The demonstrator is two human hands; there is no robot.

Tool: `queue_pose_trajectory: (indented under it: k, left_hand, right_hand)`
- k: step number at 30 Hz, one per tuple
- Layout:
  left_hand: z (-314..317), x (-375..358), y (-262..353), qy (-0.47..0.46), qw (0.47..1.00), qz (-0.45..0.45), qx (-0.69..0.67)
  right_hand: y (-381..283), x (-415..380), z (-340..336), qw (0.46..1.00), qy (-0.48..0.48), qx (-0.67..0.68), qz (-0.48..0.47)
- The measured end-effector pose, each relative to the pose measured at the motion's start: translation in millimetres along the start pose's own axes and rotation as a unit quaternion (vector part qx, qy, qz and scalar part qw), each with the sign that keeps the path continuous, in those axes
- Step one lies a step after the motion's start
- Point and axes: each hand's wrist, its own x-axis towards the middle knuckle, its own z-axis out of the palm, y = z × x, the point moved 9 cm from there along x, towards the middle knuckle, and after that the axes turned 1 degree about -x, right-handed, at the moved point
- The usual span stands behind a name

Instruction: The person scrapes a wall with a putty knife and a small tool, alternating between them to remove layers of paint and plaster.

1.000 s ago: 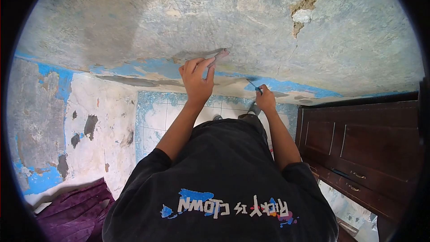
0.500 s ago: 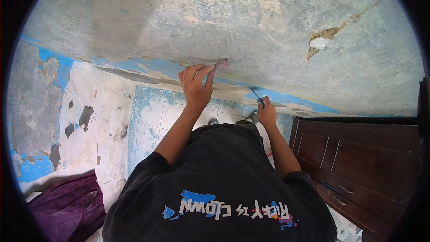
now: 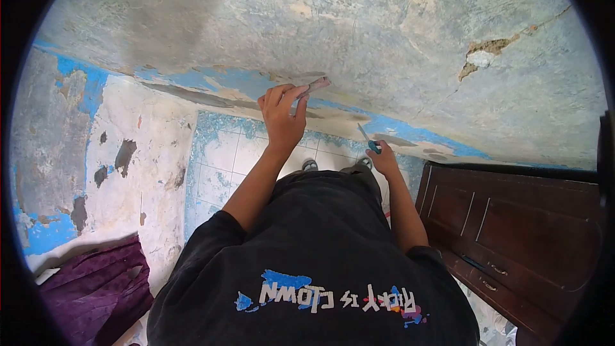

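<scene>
Against the lower part of the peeling grey wall (image 3: 288, 25), my left hand (image 3: 283, 118) grips a small folded pinkish piece (image 3: 315, 86), perhaps sandpaper, between thumb and fingers. My right hand (image 3: 384, 157) is closed round the teal handle of a thin-bladed tool (image 3: 368, 138). The tool's blade points up and left, near the blue paint strip (image 3: 410, 131) on the wall. Whether its tip touches the wall I cannot tell.
A dark wooden cabinet (image 3: 532, 218) stands at the right. Purple cloth (image 3: 96, 288) hangs at the lower left. Below the wall lies a white tiled floor (image 3: 214, 182) with blue stains. A cracked hole (image 3: 480, 57) marks the wall at the upper right.
The view has shifted slightly. My left hand with the pinkish piece is a little higher against the wall, and the tool in my right hand has turned slightly, showing more of its handle.
</scene>
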Motion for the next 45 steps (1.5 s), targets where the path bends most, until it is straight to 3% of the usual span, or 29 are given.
queue_pose_trajectory:
  k: [3, 9, 15, 18, 19, 22, 23, 26, 27, 30, 31, 34, 39, 42, 45]
  left_hand:
    - [2, -8, 9, -0.02, 1.0, 0.001, -0.007]
    - [10, -25, 30, -0.012, 1.0, -0.008, -0.024]
    - [-23, -46, 51, -0.036, 0.998, -0.042, 0.016]
    - [-22, -82, 45, -0.069, 0.993, -0.081, 0.047]
    - [-22, -92, 48, -0.075, 0.992, -0.089, 0.043]
    - [-34, -118, 54, -0.099, 0.989, -0.104, 0.039]
    - [-40, -122, 52, -0.1, 0.989, -0.103, 0.043]
    - [-64, -123, 38, -0.078, 0.989, -0.111, 0.063]
    - [-73, -121, 31, -0.068, 0.989, -0.114, 0.07]
    - [-100, -116, 11, -0.041, 0.991, -0.108, 0.069]
    - [-109, -114, 2, -0.038, 0.991, -0.109, 0.066]
    - [-143, -105, -26, -0.022, 0.994, -0.09, 0.059]
    - [-219, -94, -93, -0.009, 0.994, -0.087, 0.068]
    - [-249, -87, -141, -0.011, 0.995, -0.076, 0.062]
    - [-271, -81, -178, -0.018, 0.996, -0.078, 0.049]
  right_hand:
    - [0, -14, 20, 0.999, -0.034, 0.016, 0.022]
    - [15, -52, 18, 0.999, -0.019, 0.027, 0.006]
    - [35, -78, -4, 0.999, 0.02, 0.012, 0.031]
    - [51, -68, 17, 0.998, -0.013, 0.05, 0.026]
    - [47, -64, 22, 0.999, 0.027, 0.026, -0.034]
    - [50, -59, 54, 0.997, -0.036, 0.068, 0.01]
    - [68, -45, 81, 0.994, -0.027, 0.106, -0.015]
    - [0, -78, 87, 0.959, -0.148, 0.22, 0.103]
    - [-8, -78, 98, 0.96, -0.151, 0.213, 0.098]
    - [-35, -78, 121, 0.987, -0.111, 0.089, 0.069]
    - [-67, -86, 114, 0.996, -0.089, 0.022, 0.018]
    - [-112, -92, 140, 0.996, -0.081, -0.027, -0.005]
    - [-181, -99, 193, 0.999, -0.037, 0.001, 0.025]
    - [-202, -91, 250, 0.993, -0.085, 0.04, 0.07]
    - [-231, -84, 285, 0.999, -0.027, 0.029, 0.006]
